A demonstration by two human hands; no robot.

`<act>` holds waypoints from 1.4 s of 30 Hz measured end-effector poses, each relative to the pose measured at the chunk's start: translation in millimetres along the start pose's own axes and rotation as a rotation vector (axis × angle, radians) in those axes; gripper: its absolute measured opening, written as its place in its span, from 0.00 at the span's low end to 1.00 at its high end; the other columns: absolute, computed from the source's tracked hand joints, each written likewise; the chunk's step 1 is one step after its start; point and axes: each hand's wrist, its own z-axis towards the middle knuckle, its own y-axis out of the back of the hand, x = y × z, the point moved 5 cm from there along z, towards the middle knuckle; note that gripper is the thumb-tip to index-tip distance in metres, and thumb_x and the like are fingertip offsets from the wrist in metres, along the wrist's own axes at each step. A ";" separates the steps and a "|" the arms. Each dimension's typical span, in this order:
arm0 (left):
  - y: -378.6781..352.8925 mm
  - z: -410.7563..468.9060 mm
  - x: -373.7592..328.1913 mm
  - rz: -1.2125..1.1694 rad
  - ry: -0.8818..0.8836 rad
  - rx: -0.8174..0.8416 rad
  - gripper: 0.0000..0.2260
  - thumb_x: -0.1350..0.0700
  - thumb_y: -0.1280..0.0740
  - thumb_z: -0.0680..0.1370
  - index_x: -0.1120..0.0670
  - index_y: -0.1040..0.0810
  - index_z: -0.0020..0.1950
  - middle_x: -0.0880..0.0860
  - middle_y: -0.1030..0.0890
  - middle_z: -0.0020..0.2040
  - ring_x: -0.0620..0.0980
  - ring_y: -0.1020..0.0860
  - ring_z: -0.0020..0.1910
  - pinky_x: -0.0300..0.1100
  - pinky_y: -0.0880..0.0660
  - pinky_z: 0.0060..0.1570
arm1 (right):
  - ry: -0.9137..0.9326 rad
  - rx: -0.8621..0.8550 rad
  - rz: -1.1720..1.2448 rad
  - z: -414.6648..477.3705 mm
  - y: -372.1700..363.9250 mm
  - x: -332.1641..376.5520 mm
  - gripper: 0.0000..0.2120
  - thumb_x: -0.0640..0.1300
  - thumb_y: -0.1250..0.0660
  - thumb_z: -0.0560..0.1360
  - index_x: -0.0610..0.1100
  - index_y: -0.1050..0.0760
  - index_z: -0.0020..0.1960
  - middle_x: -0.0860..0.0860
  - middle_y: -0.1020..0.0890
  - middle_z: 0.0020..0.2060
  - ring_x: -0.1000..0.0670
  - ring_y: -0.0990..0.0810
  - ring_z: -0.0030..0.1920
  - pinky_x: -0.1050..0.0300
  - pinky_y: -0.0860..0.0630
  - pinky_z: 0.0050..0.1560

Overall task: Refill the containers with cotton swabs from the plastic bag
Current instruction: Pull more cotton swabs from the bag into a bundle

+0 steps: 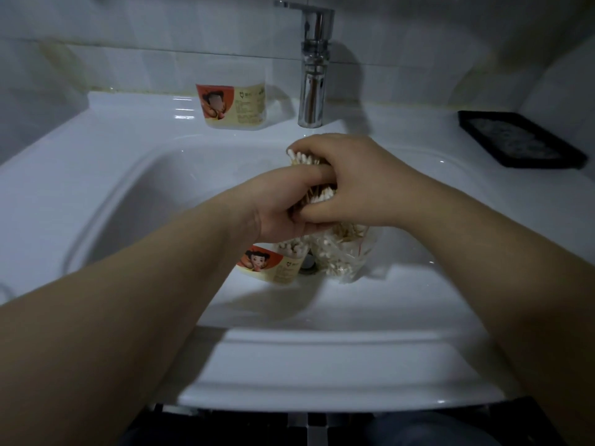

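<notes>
Left hand (280, 206), right hand (352, 181), swabs (304, 157), swab-filled container (270, 264)

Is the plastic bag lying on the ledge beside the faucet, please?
No, the plastic bag sits in the sink basin beside the drain.

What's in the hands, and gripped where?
The left hand and right hand together grip one swab bundle around the middle of its sticks. Cotton tips show at the far end.
</notes>
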 end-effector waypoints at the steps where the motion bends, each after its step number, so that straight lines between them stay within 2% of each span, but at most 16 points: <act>1: -0.2 0.4 0.5 0.001 0.003 -0.001 0.08 0.56 0.37 0.83 0.53 0.18 0.51 0.52 0.14 0.48 0.48 0.16 0.50 0.43 0.20 0.54 | -0.002 -0.005 0.000 0.2 1.2 -0.8 0.41 0.56 0.21 0.64 0.52 0.29 0.74 0.55 0.22 0.67 0.54 0.24 0.64 0.61 0.29 0.60; 3: -1.1 0.4 0.3 -0.006 0.005 0.015 0.08 0.56 0.38 0.83 0.53 0.18 0.52 0.52 0.15 0.48 0.48 0.17 0.49 0.42 0.20 0.53 | -0.017 0.021 0.041 -1.2 1.8 -2.8 0.44 0.58 0.19 0.63 0.54 0.31 0.76 0.56 0.23 0.69 0.55 0.25 0.66 0.60 0.28 0.63; 5: -1.2 0.1 -1.0 -0.028 0.012 0.041 0.09 0.55 0.38 0.83 0.54 0.18 0.51 0.51 0.15 0.46 0.46 0.16 0.44 0.39 0.21 0.44 | -0.044 0.075 0.093 -4.2 1.3 -4.9 0.52 0.60 0.18 0.61 0.58 0.38 0.79 0.58 0.28 0.73 0.57 0.25 0.66 0.60 0.26 0.63; 9: 2.1 0.3 -3.8 -0.060 0.003 0.040 0.08 0.54 0.36 0.82 0.52 0.19 0.45 0.48 0.20 0.41 0.43 0.19 0.38 0.38 0.29 0.41 | -0.048 0.055 0.031 -5.2 5.6 -8.4 0.52 0.56 0.18 0.63 0.60 0.40 0.80 0.58 0.25 0.69 0.62 0.21 0.51 0.67 0.26 0.50; 13: 2.4 -0.5 -4.9 -0.053 -0.004 0.027 0.15 0.54 0.36 0.83 0.51 0.19 0.37 0.46 0.23 0.34 0.41 0.24 0.31 0.36 0.31 0.34 | -0.086 0.070 0.114 -7.0 7.1 -11.5 0.58 0.57 0.16 0.62 0.63 0.49 0.81 0.54 0.25 0.71 0.54 0.21 0.62 0.56 0.22 0.62; 15: 8.1 0.9 -8.1 -0.078 -0.034 -0.048 0.12 0.54 0.34 0.82 0.51 0.22 0.38 0.46 0.25 0.31 0.42 0.26 0.29 0.35 0.29 0.32 | -0.128 0.050 0.180 -9.5 11.6 -16.2 0.52 0.58 0.18 0.64 0.61 0.42 0.80 0.57 0.25 0.68 0.57 0.21 0.61 0.56 0.21 0.61; 16: 12.4 1.7 -10.5 -0.106 -0.063 -0.087 0.09 0.54 0.33 0.81 0.51 0.23 0.41 0.46 0.26 0.31 0.42 0.27 0.30 0.36 0.28 0.35 | -0.149 0.028 0.187 -10.2 15.5 -17.8 0.44 0.57 0.19 0.66 0.59 0.36 0.77 0.58 0.23 0.63 0.58 0.19 0.57 0.57 0.20 0.59; 19: 20.0 5.0 -15.0 -0.129 -0.137 -0.134 0.10 0.55 0.31 0.81 0.53 0.25 0.39 0.48 0.24 0.31 0.44 0.25 0.31 0.37 0.25 0.39 | -0.215 0.014 0.061 -11.0 22.9 -25.3 0.14 0.48 0.26 0.72 0.56 0.21 0.57 0.58 0.17 0.44 0.59 0.18 0.45 0.61 0.22 0.48; 20: 20.9 6.4 -14.6 -0.111 -0.149 -0.132 0.11 0.55 0.31 0.81 0.53 0.24 0.38 0.49 0.23 0.31 0.44 0.24 0.31 0.38 0.24 0.40 | -0.239 0.059 0.015 -11.4 21.0 -26.8 0.10 0.45 0.28 0.73 0.56 0.19 0.53 0.58 0.17 0.40 0.58 0.18 0.44 0.63 0.24 0.45; 24: 18.8 9.3 -8.7 -0.036 -0.147 -0.102 0.08 0.54 0.32 0.81 0.53 0.21 0.42 0.49 0.19 0.38 0.44 0.19 0.38 0.37 0.21 0.39 | -0.273 0.380 -0.191 -17.0 -2.2 -25.5 0.17 0.47 0.30 0.74 0.55 0.19 0.63 0.59 0.18 0.46 0.54 0.19 0.47 0.59 0.23 0.47; 26: 18.4 9.8 -7.3 -0.023 -0.140 -0.103 0.07 0.54 0.31 0.81 0.53 0.20 0.44 0.49 0.18 0.40 0.44 0.18 0.40 0.37 0.21 0.38 | -0.287 0.462 -0.241 -19.0 -10.7 -26.5 0.17 0.48 0.31 0.74 0.55 0.20 0.63 0.59 0.23 0.40 0.56 0.23 0.41 0.60 0.28 0.39; 30: 16.2 8.5 -7.0 -0.001 -0.145 -0.097 0.04 0.55 0.31 0.81 0.54 0.20 0.47 0.49 0.18 0.41 0.45 0.17 0.41 0.37 0.21 0.37 | -0.262 0.509 -0.254 -17.8 -19.0 -26.1 0.04 0.50 0.30 0.73 0.57 0.23 0.46 0.59 0.23 0.36 0.58 0.25 0.37 0.60 0.31 0.34; 32: 15.1 7.9 -6.2 0.015 -0.147 -0.089 0.04 0.56 0.31 0.81 0.54 0.21 0.48 0.50 0.18 0.40 0.45 0.18 0.39 0.37 0.21 0.36 | -0.258 0.548 -0.268 -18.6 -22.2 -24.4 0.07 0.49 0.30 0.73 0.55 0.27 0.40 0.56 0.22 0.37 0.55 0.24 0.37 0.58 0.29 0.34; 36: 14.1 8.3 -5.1 0.035 -0.148 -0.088 0.03 0.56 0.30 0.80 0.54 0.20 0.48 0.51 0.18 0.40 0.47 0.18 0.39 0.39 0.20 0.38 | -0.249 0.621 -0.310 -20.3 -29.4 -22.7 0.06 0.46 0.32 0.73 0.48 0.27 0.39 0.51 0.23 0.35 0.50 0.26 0.34 0.55 0.28 0.35; 40: 14.9 9.4 -4.5 0.050 -0.160 -0.100 0.02 0.57 0.29 0.79 0.55 0.19 0.48 0.52 0.18 0.41 0.48 0.18 0.40 0.40 0.20 0.41 | -0.236 0.607 -0.299 -18.8 -29.6 -19.2 0.08 0.45 0.33 0.75 0.53 0.30 0.38 0.51 0.23 0.36 0.52 0.25 0.36 0.56 0.28 0.36; 42: 15.8 9.9 -5.1 0.037 -0.167 -0.112 0.03 0.57 0.29 0.79 0.55 0.19 0.47 0.52 0.18 0.40 0.48 0.18 0.39 0.40 0.20 0.40 | -0.217 0.575 -0.310 -16.5 -29.4 -20.0 0.03 0.45 0.35 0.76 0.50 0.26 0.43 0.51 0.22 0.38 0.52 0.24 0.37 0.57 0.27 0.36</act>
